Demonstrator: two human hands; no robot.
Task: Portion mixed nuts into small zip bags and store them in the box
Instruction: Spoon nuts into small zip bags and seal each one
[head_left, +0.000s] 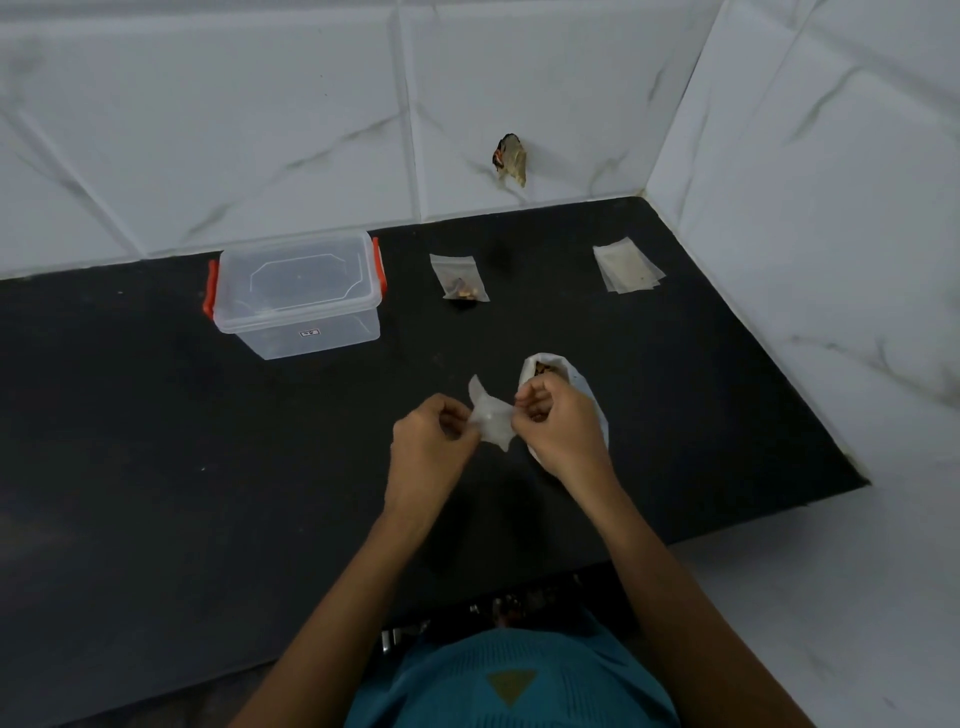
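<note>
A small clear zip bag (491, 418) hangs between my two hands above the black counter (156, 441). My left hand (434, 441) pinches its left edge and my right hand (558, 426) pinches its right edge; a few nuts seem tucked under the right fingers. Behind my right hand lies a larger white bag of mixed nuts (566, 376), its mouth open toward the wall. One filled small zip bag (460, 278) rests further back. A clear plastic box (298, 293) with orange clips, lid on, stands at the back left. A stack of empty zip bags (628, 265) lies at the back right.
White marble-pattern tiled walls close the counter at the back and on the right. A damaged patch (511, 158) shows on the back wall. The counter's front edge runs just before my teal shirt (511, 680).
</note>
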